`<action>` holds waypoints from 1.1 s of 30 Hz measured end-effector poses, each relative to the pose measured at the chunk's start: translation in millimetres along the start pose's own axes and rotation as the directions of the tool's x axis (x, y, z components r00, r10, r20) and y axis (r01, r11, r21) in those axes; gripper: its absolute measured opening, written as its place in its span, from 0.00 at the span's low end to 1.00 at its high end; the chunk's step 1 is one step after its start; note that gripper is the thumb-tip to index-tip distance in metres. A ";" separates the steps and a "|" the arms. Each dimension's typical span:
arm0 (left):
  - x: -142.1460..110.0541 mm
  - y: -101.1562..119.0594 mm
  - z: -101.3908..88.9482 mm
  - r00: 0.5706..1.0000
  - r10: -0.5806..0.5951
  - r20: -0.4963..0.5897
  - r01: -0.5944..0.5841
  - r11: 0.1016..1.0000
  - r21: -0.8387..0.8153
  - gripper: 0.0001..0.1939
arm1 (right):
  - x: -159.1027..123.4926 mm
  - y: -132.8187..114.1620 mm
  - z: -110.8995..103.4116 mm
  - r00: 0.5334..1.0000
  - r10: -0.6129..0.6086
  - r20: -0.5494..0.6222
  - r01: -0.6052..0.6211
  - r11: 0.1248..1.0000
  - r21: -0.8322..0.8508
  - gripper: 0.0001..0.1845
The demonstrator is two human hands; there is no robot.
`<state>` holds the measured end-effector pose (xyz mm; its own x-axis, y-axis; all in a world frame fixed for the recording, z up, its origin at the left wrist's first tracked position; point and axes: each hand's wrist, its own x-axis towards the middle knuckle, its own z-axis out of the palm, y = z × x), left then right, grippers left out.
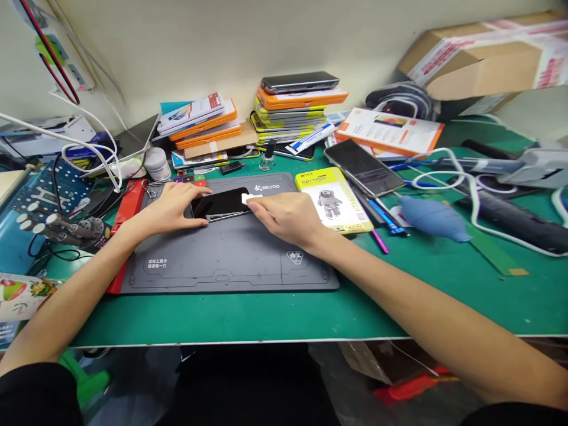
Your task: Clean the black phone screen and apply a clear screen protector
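A black phone [220, 203] lies on the grey work mat [231, 254] near its far edge. My left hand [171, 207] rests on the mat and grips the phone's left end, thumb along its near edge. My right hand [286, 216] is closed in a pinch on a small white piece [249, 199] pressed against the phone's right end.
A yellow battery pack [333, 199] and another dark phone [362, 167] lie right of the mat. Stacks of orange boxes [298, 109] stand at the wall. A blue air blower [432, 218], white cables, a soldering tool [66, 228] and a cardboard box [488, 56] surround the green table [444, 284].
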<state>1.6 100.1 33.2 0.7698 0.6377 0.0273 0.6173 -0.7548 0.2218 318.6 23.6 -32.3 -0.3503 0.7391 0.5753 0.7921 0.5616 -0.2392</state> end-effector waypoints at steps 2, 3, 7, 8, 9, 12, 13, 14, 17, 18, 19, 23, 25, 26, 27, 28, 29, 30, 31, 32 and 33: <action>0.1 -3.8 1.7 1.000 0.003 -0.008 -0.003 1.000 -0.007 0.39 | 0.7 0.7 1.7 0.999 -0.007 0.040 0.006 1.000 0.017 0.27; 0.3 -4.8 2.5 1.000 0.001 -0.011 -0.001 1.000 -0.012 0.40 | 2.1 0.3 2.7 0.998 -0.005 0.067 0.003 1.000 0.029 0.27; 1.8 -5.0 4.7 1.000 -0.017 -0.008 0.016 0.998 -0.062 0.42 | 11.6 -2.3 2.3 0.980 0.045 0.195 -0.060 0.996 0.067 0.28; 2.1 -4.9 5.1 1.000 -0.021 -0.005 0.020 0.997 -0.079 0.42 | 13.5 -2.8 0.1 0.975 0.062 0.214 -0.079 0.994 0.073 0.28; 2.3 -4.8 5.3 1.000 -0.024 -0.002 0.024 0.995 -0.095 0.43 | 14.7 -3.1 -3.0 0.970 0.084 0.229 -0.103 0.992 0.070 0.28; 2.2 -5.4 6.0 0.999 -0.032 -0.006 0.031 0.992 -0.125 0.45 | 13.0 -3.2 -15.7 0.950 0.167 0.265 -0.175 0.985 0.006 0.27; 2.2 -5.7 6.2 0.999 -0.034 -0.009 0.033 0.991 -0.127 0.45 | 11.2 -2.7 -19.6 0.943 0.189 0.272 -0.191 0.981 -0.018 0.27; 2.1 -5.9 6.4 0.999 -0.034 -0.011 0.032 0.991 -0.126 0.45 | 9.5 -1.8 -22.5 0.939 0.202 0.280 -0.201 0.979 -0.033 0.27; 2.4 -6.3 6.7 1.000 -0.028 -0.009 0.027 0.992 -0.126 0.46 | 7.3 2.3 -23.2 0.933 0.205 0.297 -0.217 0.976 0.009 0.26; 2.6 -6.3 6.6 1.000 -0.026 -0.009 0.025 0.991 -0.129 0.46 | 8.2 3.6 -21.2 0.933 0.197 0.300 -0.219 0.975 0.043 0.26; 2.8 -6.1 6.4 1.000 -0.026 -0.010 0.024 0.991 -0.132 0.46 | 9.6 4.7 -18.8 0.935 0.184 0.302 -0.217 0.973 0.080 0.26; 3.1 -4.9 5.6 0.999 -0.039 -0.006 0.038 0.990 -0.137 0.48 | 15.3 3.8 -17.6 0.942 0.142 0.305 -0.193 0.971 0.143 0.28; 2.8 -4.7 6.0 0.999 -0.043 -0.002 0.042 0.990 -0.137 0.48 | 14.3 0.8 -24.5 0.928 0.162 0.335 -0.201 0.976 0.085 0.28; 2.7 -4.9 6.5 0.999 -0.041 -0.002 0.041 0.990 -0.133 0.47 | 12.9 -0.8 -28.3 0.918 0.177 0.354 -0.209 0.977 0.053 0.29; 2.6 -5.1 7.1 0.999 -0.039 -0.006 0.038 0.991 -0.128 0.47 | 11.3 -2.2 -31.2 0.909 0.187 0.371 -0.215 0.976 0.034 0.29; 2.6 -5.4 7.9 0.999 -0.036 -0.009 0.035 0.992 -0.123 0.46 | 9.8 -3.4 -32.5 0.904 0.187 0.384 -0.217 0.976 0.036 0.30; 2.8 -5.7 8.7 0.999 -0.034 -0.009 0.032 0.992 -0.121 0.46 | 8.9 -4.3 -31.8 0.904 0.172 0.391 -0.212 0.975 0.061 0.31; 2.9 -6.0 9.3 0.999 -0.032 -0.007 0.031 0.992 -0.121 0.46 | 8.9 -5.0 -28.9 0.908 0.146 0.393 -0.201 0.974 0.103 0.31; 3.1 -6.2 9.7 0.999 -0.031 -0.005 0.031 0.992 -0.123 0.47 | 9.8 -5.8 -24.3 0.912 0.114 0.394 -0.186 0.971 0.148 0.31; 3.3 -6.2 9.9 1.000 -0.031 -0.003 0.030 0.992 -0.125 0.47 | 11.5 -6.8 -18.8 0.914 0.084 0.398 -0.171 0.967 0.188 0.32; 3.3 -6.0 9.7 1.000 -0.031 -0.002 0.030 0.991 -0.127 0.47 | 13.9 -8.2 -13.2 0.912 0.059 0.406 -0.159 0.963 0.216 0.33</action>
<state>2.0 105.2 22.5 0.7501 0.6609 0.0223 0.6149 -0.7095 0.3442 313.8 24.3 -12.0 -0.4757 0.8581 0.1931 0.7104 0.5043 -0.4909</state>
